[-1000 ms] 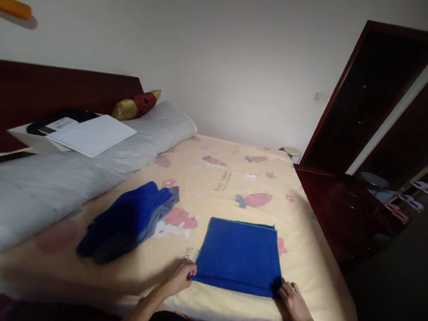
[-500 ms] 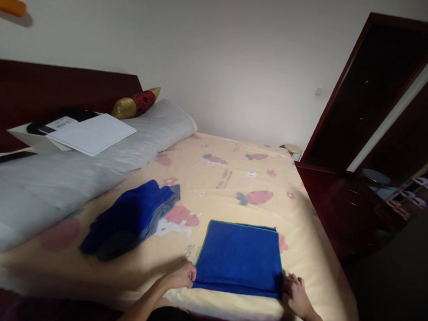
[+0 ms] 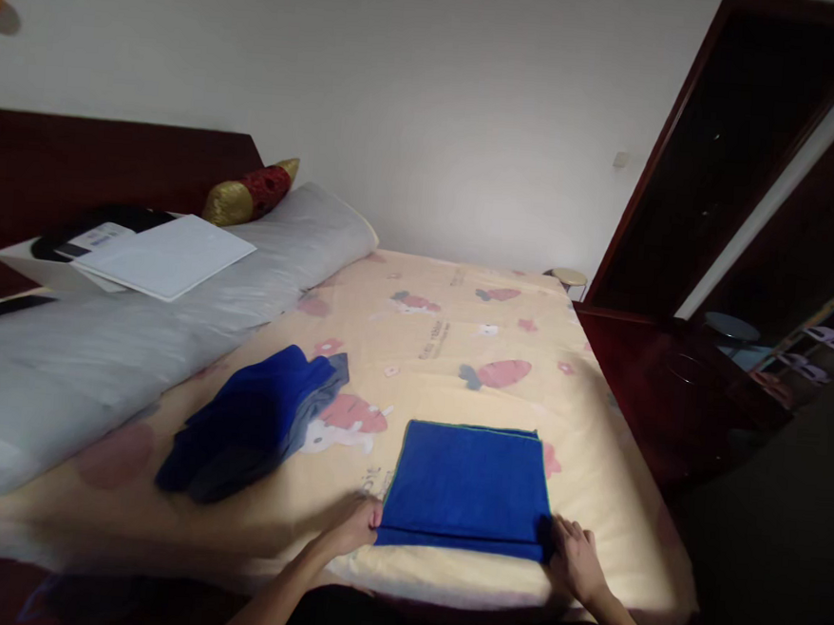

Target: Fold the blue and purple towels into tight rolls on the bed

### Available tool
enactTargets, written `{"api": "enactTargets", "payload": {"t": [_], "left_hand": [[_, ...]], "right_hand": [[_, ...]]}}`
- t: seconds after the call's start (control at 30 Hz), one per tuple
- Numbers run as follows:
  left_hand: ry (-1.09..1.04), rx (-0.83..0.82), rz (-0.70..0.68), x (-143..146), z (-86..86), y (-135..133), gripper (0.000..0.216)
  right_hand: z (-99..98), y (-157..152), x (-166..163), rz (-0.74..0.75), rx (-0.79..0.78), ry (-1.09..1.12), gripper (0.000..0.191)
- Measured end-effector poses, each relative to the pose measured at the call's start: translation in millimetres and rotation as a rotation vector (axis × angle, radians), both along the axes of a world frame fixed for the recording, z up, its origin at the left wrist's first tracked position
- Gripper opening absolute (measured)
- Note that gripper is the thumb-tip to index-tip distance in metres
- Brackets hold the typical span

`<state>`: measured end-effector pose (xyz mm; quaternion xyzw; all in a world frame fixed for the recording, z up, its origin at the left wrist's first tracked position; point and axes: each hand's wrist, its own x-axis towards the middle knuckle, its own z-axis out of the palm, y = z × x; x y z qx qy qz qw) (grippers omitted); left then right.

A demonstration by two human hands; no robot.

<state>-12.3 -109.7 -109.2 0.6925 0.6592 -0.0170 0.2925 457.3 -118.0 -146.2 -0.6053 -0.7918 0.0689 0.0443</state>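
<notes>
A blue cloth (image 3: 473,483) with green-stitched edges lies folded into a near-square at the bed's front edge, a crease running along its near side. My left hand (image 3: 361,525) pinches its near left corner, fingers closed. At the near right corner my right hand (image 3: 575,552) grips the cloth, the fingers bent over it; the pinch itself is partly in shadow. Left of the folded cloth, a loose heap of blue and grey fabric (image 3: 252,425) rests crumpled on the patterned bedsheet (image 3: 414,350).
A long grey pillow (image 3: 194,325) lies along the headboard (image 3: 114,158). On it are a white flat box (image 3: 171,252) and a red and gold cushion (image 3: 254,194). A round stool (image 3: 568,277) stands beyond the bed, and a dark door (image 3: 677,159) is at the right.
The near edge of the cloth has been folded slightly further over, with both hands moved a little away from me. The view has shifted slightly. The crumpled fabric stays put.
</notes>
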Motion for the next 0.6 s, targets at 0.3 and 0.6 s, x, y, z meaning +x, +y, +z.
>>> {"api": "enactTargets", "payload": {"t": [0.3, 0.6], "left_hand": [[0.235, 0.071, 0.014, 38.6, 5.8, -10.5, 0.040], [0.256, 0.053, -0.027, 80.9, 9.2, -27.2, 0.053]], "right_hand": [[-10.7, -9.3, -23.8, 0.046, 0.048, -0.114, 0.047], [1.5, -15.2, -33.9, 0.130, 0.116, -0.079, 0.022]]}}
